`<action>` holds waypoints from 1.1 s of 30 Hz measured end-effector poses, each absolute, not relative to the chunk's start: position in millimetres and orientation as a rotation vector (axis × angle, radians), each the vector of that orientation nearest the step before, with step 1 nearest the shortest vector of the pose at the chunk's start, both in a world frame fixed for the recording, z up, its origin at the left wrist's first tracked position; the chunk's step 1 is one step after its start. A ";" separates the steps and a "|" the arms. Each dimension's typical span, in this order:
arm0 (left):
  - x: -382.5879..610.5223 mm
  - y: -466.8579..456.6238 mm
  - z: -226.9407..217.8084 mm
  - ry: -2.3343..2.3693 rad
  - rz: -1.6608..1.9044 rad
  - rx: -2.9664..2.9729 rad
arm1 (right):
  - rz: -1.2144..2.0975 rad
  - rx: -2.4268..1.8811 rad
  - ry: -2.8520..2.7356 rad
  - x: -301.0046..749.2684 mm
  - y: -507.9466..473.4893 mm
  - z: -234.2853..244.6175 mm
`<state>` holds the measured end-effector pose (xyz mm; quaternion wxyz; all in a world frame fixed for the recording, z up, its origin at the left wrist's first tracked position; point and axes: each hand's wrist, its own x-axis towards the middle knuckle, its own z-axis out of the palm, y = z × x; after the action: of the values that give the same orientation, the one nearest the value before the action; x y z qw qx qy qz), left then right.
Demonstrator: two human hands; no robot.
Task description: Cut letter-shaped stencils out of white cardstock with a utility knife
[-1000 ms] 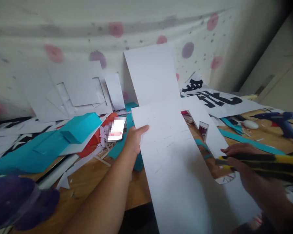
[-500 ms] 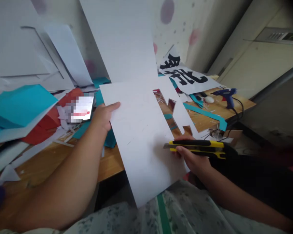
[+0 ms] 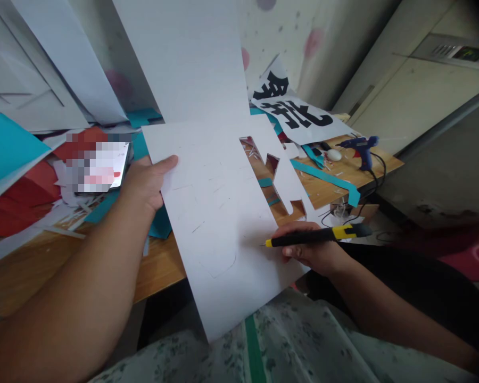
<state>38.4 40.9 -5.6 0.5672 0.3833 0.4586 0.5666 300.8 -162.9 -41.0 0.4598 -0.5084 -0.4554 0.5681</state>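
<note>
My left hand point(image 3: 146, 181) grips the left edge of a large white sheet of board point(image 3: 215, 213), thumb on top. The sheet hangs past the wooden table's edge point(image 3: 159, 271) over my lap and has cut-out notches along its right side. My right hand point(image 3: 311, 250) holds a yellow-and-black utility knife point(image 3: 315, 236), lying nearly level, with its blade tip touching the sheet's lower right part. A faint curved cut line shows in the sheet below the middle.
A phone point(image 3: 104, 167) lies among red, teal and white paper scraps at the left. White sheets lean against the wall. A sheet with black characters point(image 3: 295, 114), teal strips and a blue glue gun point(image 3: 361, 146) lie at the table's far right corner.
The view has swung down and right. My right hand turned the knife and brought its tip onto the sheet; my left hand kept its hold on the edge.
</note>
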 end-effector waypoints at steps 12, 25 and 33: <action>38.8 39.1 -4.1 1.057 1.350 0.950 | 1.169 -1.355 -0.986 282.5 -164.5 -41.1; 37.8 35.7 0.1 1.034 1.246 0.960 | 1.138 -1.475 -1.056 278.7 -159.2 -37.5; 39.2 31.2 3.8 0.911 1.244 1.039 | 1.120 -1.473 -1.078 275.3 -154.6 -35.5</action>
<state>39.2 31.2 3.8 0.5983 0.4478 0.3926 0.5361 275.3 -154.6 -35.5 0.4794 -0.6036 -0.4418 0.4590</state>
